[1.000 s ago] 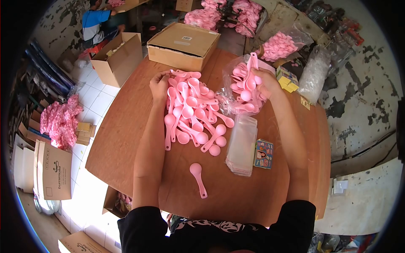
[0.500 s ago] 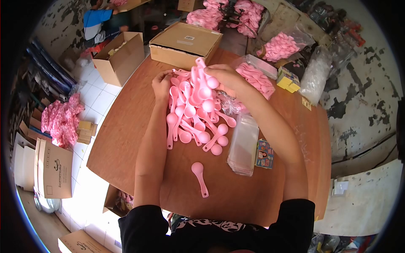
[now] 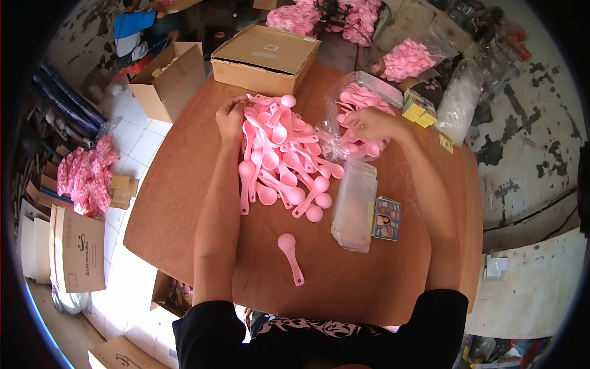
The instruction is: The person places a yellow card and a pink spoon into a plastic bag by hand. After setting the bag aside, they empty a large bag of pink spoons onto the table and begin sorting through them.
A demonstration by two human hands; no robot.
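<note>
A heap of pink plastic spoons [image 3: 276, 147] lies on the brown table [image 3: 184, 184]. My left hand [image 3: 231, 117] is at the heap's upper left edge, its fingers closed by a spoon handle; what they grip is too small to make out. To the right, my right hand [image 3: 371, 125] reaches over an open clear bag of pink spoons [image 3: 364, 98], fingers curled down among the spoons, their tips partly hidden. One single spoon [image 3: 290, 258] lies apart, near the front. Right of the heap is a stack of clear plastic bags [image 3: 354, 206], beside a small colourful box [image 3: 386, 219].
A closed cardboard box [image 3: 265, 60] stands at the table's back. Yellow small boxes [image 3: 419, 108] and a roll of clear plastic [image 3: 460, 107] are at the right. An open carton [image 3: 166, 83] stands on the floor at left, near another person [image 3: 132, 34].
My right hand has moved from above the spoon heap rightward to the bag of spoons. The spoons that were bunched under it now lie on the heap. My left hand has barely moved.
</note>
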